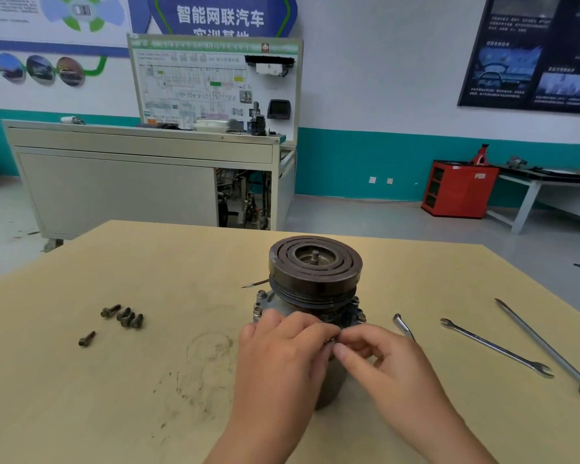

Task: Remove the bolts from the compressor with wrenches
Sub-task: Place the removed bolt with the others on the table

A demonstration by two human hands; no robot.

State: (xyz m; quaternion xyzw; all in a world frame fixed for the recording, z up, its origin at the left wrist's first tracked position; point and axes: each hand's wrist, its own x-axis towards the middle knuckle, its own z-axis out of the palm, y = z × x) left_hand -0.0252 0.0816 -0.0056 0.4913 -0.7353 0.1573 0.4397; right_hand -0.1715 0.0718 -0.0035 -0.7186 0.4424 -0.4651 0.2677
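While both hands meet at the flange: the step in hand looks like spinning a loosened bolt out by finger, with no tool in use.
Left hand (282, 349): fingers curl against the housing of the upright grey cast-metal compressor (315, 272), apparently steadying it.
Right hand (379, 356): thumb and forefinger pinch a small dark bolt (331, 341) at the flange edge, where the two hands' fingertips meet; most of it is hidden.
Compressor: stands on end just beyond and beneath both hands, topped by a dark round pulley with concentric grooved rings and a short centre shaft.
Seated bolts (262, 294): dull brassy hex heads on the flange, beyond the left fingertips and beyond the right hand.
Removed bolts (124, 316): a cluster of dark, oily flanged bolts well left of the left hand, with one lying apart.
Open-ended wrench (496, 348): slim bright steel, lying untouched to the right of the right hand.
Second wrench (402, 324): a bright end showing just beyond the right hand, the rest hidden.
Screwdriver (546, 346): long steel shaft with an orange-and-black handle, farther right.
Tan fibreboard table (148, 380): matte, with grease smudges near the left wrist.
Next move: probably lift this bolt clear and lay it with the others, then fetch a wrench for a seated head while one hand braces the housing.
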